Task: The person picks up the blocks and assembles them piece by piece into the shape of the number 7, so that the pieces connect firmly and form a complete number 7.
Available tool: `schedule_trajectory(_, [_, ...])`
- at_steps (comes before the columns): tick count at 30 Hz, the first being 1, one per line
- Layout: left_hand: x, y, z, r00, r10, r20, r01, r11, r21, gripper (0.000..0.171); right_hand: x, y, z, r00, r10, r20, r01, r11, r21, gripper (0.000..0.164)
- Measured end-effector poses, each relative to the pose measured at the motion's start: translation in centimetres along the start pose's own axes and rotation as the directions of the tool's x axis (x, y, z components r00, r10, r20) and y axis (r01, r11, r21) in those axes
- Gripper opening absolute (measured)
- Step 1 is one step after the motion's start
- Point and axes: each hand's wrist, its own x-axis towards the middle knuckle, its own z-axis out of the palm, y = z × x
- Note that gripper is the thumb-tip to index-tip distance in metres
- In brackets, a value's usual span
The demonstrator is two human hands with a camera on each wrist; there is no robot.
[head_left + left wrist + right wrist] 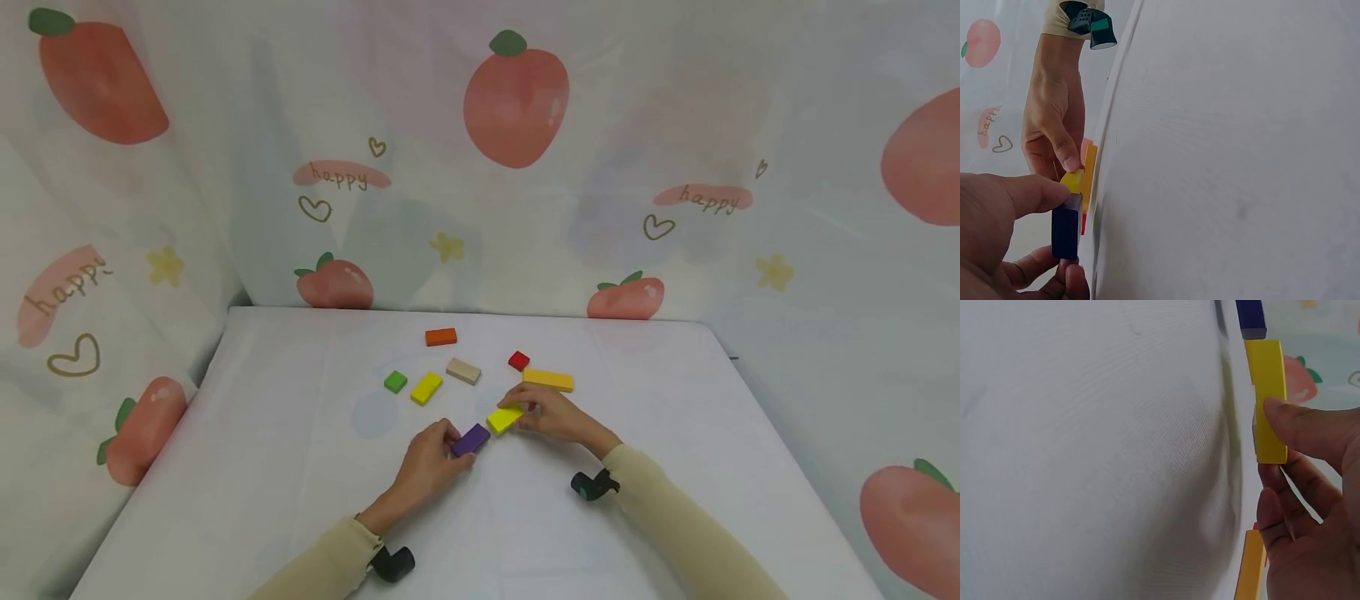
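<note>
My left hand (432,458) pinches a purple rectangular block (470,440) between thumb and fingers, near the middle of the white table. Just to its right, my right hand (551,411) grips a bright yellow rectangular block (504,419), with the thumb on its face in the right wrist view. The near ends of the two blocks are close together. In the left wrist view the purple block (1065,228) stands in front of the yellow one (1072,181). Right behind the right hand lies a long orange-yellow block (548,380).
Farther back on the white table (300,467) lie a red cube (518,361), a beige block (463,372), a second yellow block (427,388), a green cube (395,382) and an orange block (441,337). A printed fabric backdrop (420,92) rises behind the table's far edge.
</note>
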Motion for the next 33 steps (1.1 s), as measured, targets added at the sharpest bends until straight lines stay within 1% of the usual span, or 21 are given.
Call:
schedule_trajectory(3, [0.10, -0.05, 0.24, 1.000, -0.004, -0.009, 0.005, 0.999, 0.041, 0.030, 0.20, 0.18, 0.07, 1.000, -0.008, 0.012, 0.008, 1.000, -0.010, 0.033])
schedule_trajectory(7, [0.10, 0.08, 0.44, 1.000, 0.012, -0.021, -0.010, 0.997, 0.083, 0.030, 0.54, 0.18, 0.11, 1.000, -0.001, 0.029, 0.001, 1.000, -0.014, 0.033])
schedule_trajectory(12, [0.06, 0.34, 0.59, 1.000, 0.005, -0.017, -0.003, 0.994, 0.107, 0.030, 0.85, 0.22, 0.33, 0.999, 0.004, 0.042, -0.003, 1.000, -0.029, 0.032])
schedule_trajectory(21, [0.06, 0.14, 0.83, 0.999, 0.030, -0.016, -0.027, 0.988, 0.153, 0.031, 1.02, 0.47, 0.55, 0.999, -0.020, 0.050, 0.022, 0.999, -0.045, 0.031])
schedule_trajectory(28, [0.05, 0.19, 0.91, 0.999, 0.034, -0.023, -0.028, 0.980, 0.199, 0.032, 1.01, 0.40, 0.81, 0.999, -0.001, 0.046, 0.004, 0.998, -0.070, 0.033])
schedule_trajectory(33, [-0.06, 0.32, 0.95, 1.000, 0.011, -0.026, -0.006, 0.980, 0.199, 0.038, 0.81, 0.28, 0.84, 0.998, 0.049, 0.033, -0.046, 0.996, -0.071, 0.039])
